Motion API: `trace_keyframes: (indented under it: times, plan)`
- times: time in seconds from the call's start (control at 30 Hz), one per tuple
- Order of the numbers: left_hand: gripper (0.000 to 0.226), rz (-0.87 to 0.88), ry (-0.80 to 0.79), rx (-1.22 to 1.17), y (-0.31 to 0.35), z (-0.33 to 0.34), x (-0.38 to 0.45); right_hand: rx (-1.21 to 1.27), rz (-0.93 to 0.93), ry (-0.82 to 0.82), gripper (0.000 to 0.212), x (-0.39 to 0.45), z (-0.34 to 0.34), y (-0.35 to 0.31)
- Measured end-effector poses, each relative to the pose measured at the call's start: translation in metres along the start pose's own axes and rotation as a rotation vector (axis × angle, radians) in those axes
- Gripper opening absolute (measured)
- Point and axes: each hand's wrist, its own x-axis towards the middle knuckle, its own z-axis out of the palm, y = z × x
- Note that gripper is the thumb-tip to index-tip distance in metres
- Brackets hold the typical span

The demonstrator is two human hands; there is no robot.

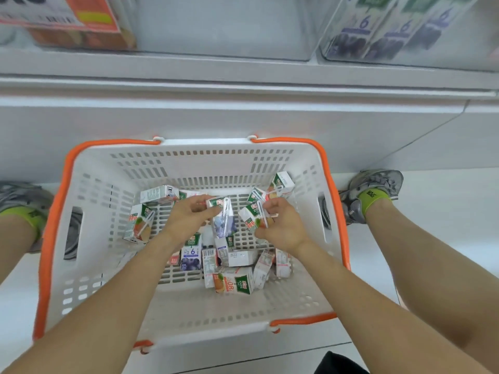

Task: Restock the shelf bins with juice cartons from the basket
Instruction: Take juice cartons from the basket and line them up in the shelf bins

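A white basket with an orange rim and handles stands on the floor below me. Several small juice cartons lie loose on its bottom. My left hand grips a blueberry carton by its top, lifted above the pile. My right hand holds an orange-fruit carton just to the right of it. More cartons lie around: one at the left, one at the far right corner, one at the front.
Clear shelf bins sit above: an orange-labelled one at the left, a see-through middle one, and one with blueberry cartons at the right. A white shelf ledge runs across. My feet flank the basket.
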Motion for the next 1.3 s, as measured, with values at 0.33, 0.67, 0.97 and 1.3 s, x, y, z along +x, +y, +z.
trace_keyframes:
  times: [0.33,0.67,0.97,1.3]
  plan:
    - [0.047,0.138,-0.268,-0.404,0.126,-0.024,-0.095,0.326,-0.227,-0.156,0.061,-0.067,-0.033,-0.139]
    - [0.015,0.419,-0.182,-0.234,0.236,-0.082,-0.176,0.412,-0.473,-0.251,0.062,-0.142,-0.03,-0.258]
    - [0.037,0.57,0.053,-0.258,0.259,-0.125,-0.192,-0.113,-0.747,-0.143,0.066,-0.148,-0.009,-0.323]
    - [0.047,0.649,0.233,-0.176,0.278,-0.159,-0.169,0.222,-0.619,0.119,0.031,-0.048,-0.058,-0.387]
